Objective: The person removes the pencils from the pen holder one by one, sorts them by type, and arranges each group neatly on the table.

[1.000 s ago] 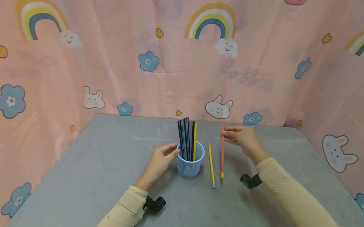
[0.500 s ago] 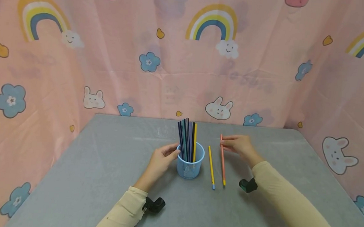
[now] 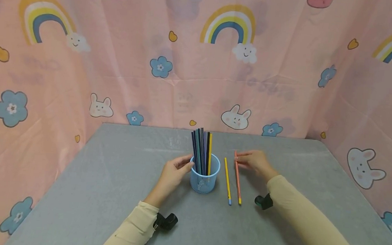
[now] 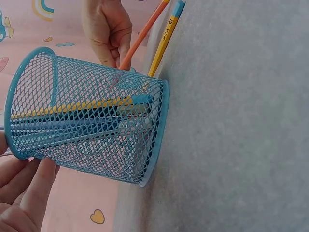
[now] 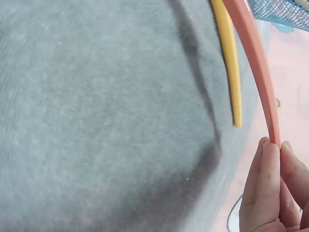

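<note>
A light blue mesh pencil cup (image 3: pixel 203 184) stands upright on the table, with several dark pencils (image 3: pixel 199 152) and a yellow pencil (image 3: pixel 210 154) in it. My left hand (image 3: pixel 171 175) holds the cup by its left side near the rim, as the left wrist view also shows. My right hand (image 3: pixel 257 163) pinches an orange pencil (image 3: pixel 237 180) near its far end, between thumb and fingers. In the right wrist view a shadow lies apart from this pencil. Another yellow pencil (image 3: pixel 227 181) with a blue end lies on the table between the cup and the orange pencil.
The grey table (image 3: pixel 112 192) reaches back to a pink printed cloth (image 3: pixel 184 92) that hangs behind it and on both sides. A black wrist camera (image 3: pixel 166 221) sits below the left hand, another black wrist camera (image 3: pixel 264 202) by the right sleeve.
My right hand has brought the orange pencil lower and nearer, then slightly left toward the yellow pencil on the table. The left hand and the cup stay in place.
</note>
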A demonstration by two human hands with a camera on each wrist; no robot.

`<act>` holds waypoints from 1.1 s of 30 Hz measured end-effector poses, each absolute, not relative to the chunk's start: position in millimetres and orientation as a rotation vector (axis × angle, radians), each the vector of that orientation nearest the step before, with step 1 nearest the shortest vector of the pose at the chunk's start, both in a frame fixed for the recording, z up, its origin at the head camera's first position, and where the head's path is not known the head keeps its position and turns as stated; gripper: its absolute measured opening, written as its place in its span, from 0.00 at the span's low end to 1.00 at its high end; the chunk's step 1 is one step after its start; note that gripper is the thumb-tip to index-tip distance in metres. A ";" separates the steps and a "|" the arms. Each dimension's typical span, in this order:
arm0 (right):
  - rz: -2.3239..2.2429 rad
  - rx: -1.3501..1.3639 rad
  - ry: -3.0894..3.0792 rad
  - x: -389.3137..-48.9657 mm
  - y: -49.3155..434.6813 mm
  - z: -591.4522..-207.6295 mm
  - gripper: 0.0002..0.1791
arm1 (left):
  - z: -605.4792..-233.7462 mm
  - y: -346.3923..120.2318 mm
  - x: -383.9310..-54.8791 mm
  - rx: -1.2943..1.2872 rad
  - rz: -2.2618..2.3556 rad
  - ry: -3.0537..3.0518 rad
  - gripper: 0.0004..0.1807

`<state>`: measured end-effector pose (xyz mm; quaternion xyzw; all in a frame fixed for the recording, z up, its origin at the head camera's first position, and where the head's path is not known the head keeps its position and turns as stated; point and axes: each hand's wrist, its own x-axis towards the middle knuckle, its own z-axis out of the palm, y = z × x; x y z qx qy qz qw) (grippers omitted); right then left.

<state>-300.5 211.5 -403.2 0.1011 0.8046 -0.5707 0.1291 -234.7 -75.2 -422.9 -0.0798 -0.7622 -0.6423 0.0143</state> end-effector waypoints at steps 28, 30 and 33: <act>-1.576 0.453 2.346 -311.1 203.9 -421.4 0.18 | -420.4 -75.0 -233.0 -0.236 -1.999 -2.391 0.21; -1.554 0.475 2.357 -313.0 203.6 -422.5 0.18 | -420.4 -75.1 -232.9 -0.238 -1.995 -2.390 0.21; -1.500 0.484 2.392 -316.2 202.8 -423.9 0.18 | -420.7 -75.1 -233.3 -0.240 -1.996 -2.380 0.21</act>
